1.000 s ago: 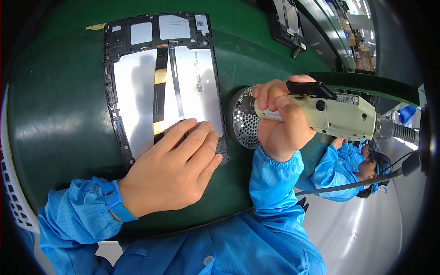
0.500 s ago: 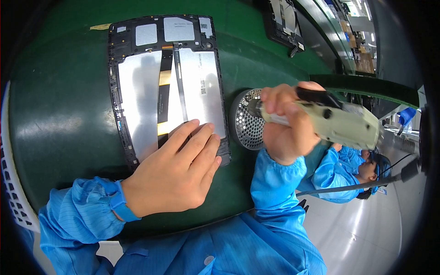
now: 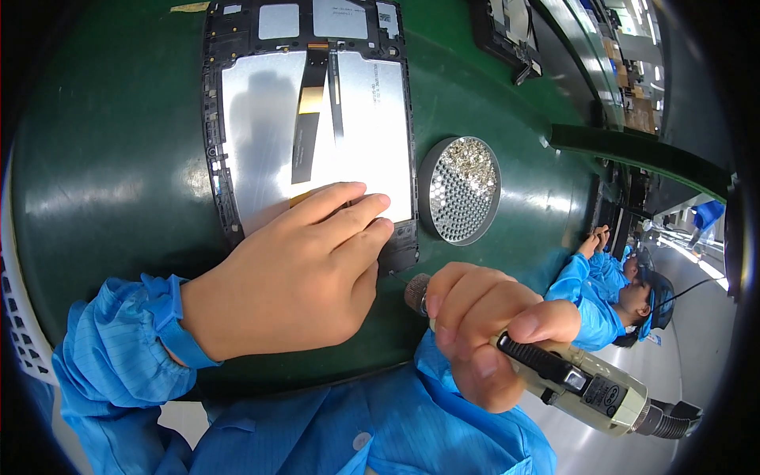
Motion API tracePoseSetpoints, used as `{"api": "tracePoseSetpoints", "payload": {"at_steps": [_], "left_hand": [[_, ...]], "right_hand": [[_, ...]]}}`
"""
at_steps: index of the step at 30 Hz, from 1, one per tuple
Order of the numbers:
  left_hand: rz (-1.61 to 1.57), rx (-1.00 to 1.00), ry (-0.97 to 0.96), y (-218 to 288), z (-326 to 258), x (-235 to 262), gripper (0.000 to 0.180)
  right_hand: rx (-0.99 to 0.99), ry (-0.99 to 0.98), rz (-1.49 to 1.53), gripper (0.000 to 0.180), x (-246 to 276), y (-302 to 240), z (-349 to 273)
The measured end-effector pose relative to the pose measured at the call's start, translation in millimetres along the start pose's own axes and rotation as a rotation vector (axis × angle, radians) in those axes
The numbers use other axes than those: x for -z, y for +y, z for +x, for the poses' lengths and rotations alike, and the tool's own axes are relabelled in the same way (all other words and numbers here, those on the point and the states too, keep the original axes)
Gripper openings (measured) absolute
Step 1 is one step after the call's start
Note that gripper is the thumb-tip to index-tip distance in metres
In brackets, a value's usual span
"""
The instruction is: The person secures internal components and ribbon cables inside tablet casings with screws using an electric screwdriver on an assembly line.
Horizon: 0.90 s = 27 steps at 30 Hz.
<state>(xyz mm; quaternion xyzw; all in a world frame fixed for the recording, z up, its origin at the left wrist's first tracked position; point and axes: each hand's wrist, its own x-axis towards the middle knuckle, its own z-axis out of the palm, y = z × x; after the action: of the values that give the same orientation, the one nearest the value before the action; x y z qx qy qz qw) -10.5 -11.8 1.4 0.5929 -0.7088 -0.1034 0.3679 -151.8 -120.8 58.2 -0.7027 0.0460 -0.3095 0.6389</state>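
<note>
A tablet-sized device (image 3: 372,150) lies on the green work mat with its silvery inside facing up, framed in black, with dark and gold flat cables along its middle. My left hand (image 3: 293,273) rests on its near part, fingers stretched out and the palm over the near edge. In my right hand (image 3: 499,332) is a pale electric screwdriver (image 3: 602,392) with a black lever, the fingers wrapped round it. Its thin bit points at the device's near right corner; I cannot tell whether it touches. A round metal screw tray (image 3: 428,190) stands to the right of the device.
Small screws (image 3: 467,154) are heaped at the tray's far side. Another opened device (image 3: 507,39) lies at the far right. A green-edged bar (image 3: 633,150) crosses the right side, and a co-worker in blue (image 3: 590,305) sits beyond. White perforated plastic (image 3: 28,332) borders the left.
My right hand has brought the screwdriver from the screw tray back toward me, to the device's near right corner. The device and tray sit differently in view; my left hand stays on the device.
</note>
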Motion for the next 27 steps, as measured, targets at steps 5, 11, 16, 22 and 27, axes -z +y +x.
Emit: {"api": "tracePoseSetpoints", "payload": {"at_steps": [5, 11, 16, 22, 27], "left_hand": [[-0.009, 0.012, 0.028, -0.7, -0.8, -0.5, 0.014], [0.007, 0.003, -0.002, -0.2, -1.0, 1.1, 0.015], [-0.020, 0.018, 0.034, -1.6, 0.5, 0.3, 0.014], [-0.124, 0.080, 0.068, -2.7, 1.2, -2.0, 0.014], [-0.067, 0.024, 0.050, -4.5, -1.0, -2.1, 0.014]], "right_hand": [[-0.014, -0.041, 0.019, 0.031, 1.6, 5.9, -0.1], [-0.014, -0.033, 0.017, 0.031, 0.7, 8.6, -1.1], [-0.025, -0.064, 0.012, 0.031, 0.7, 9.1, 1.1], [0.017, -0.078, -0.003, 0.031, -1.2, 12.9, 1.8], [0.077, -0.092, 0.020, 0.032, -1.8, 17.8, -1.2]]}}
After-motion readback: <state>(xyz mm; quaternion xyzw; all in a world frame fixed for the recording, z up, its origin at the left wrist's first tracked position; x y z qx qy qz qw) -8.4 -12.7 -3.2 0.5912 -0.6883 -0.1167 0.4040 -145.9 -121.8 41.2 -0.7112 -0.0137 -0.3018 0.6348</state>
